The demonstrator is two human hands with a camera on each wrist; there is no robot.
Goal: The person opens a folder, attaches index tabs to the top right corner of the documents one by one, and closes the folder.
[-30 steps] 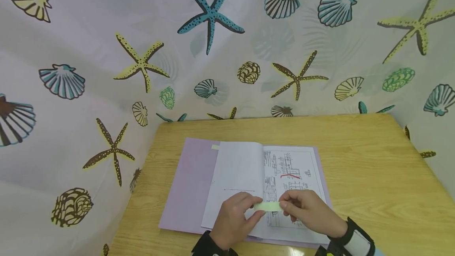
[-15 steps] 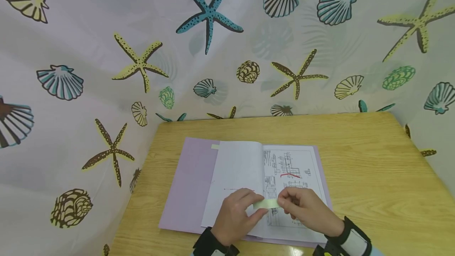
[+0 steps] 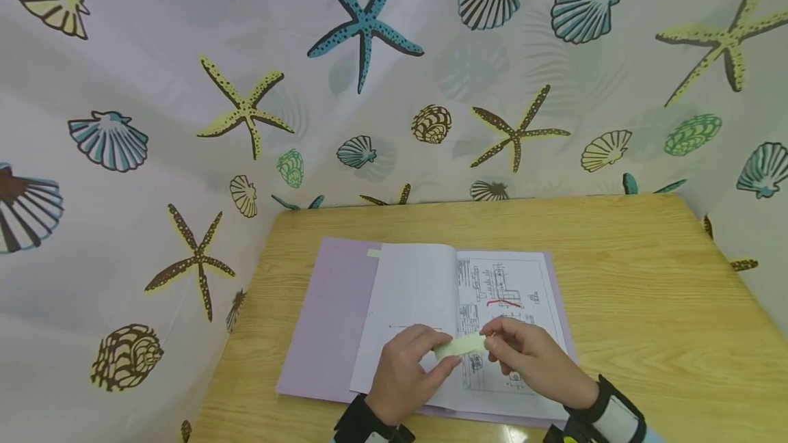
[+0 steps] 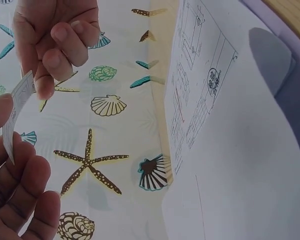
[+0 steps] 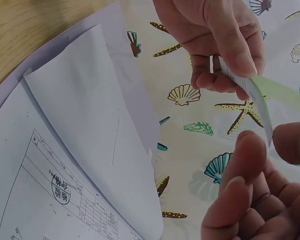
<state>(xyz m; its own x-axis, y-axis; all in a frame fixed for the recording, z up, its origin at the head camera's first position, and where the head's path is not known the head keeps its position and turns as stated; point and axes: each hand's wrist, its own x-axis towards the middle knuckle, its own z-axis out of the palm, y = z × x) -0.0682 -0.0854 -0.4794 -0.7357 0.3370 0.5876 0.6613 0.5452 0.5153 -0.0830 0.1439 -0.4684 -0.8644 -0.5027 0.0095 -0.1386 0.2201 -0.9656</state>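
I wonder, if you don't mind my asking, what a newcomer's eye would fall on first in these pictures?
Probably the large blue starfish printed on the pale backdrop, near the top of the head view. Next might come the pale green strip, pinched between the left hand and the right hand over an open purple folder. A red line also stands out on the right-hand page.

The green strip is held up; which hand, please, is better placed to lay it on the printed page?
Probably the right hand: in the head view it's above the printed page, at one end of the green strip; the left hand is over the facing page.
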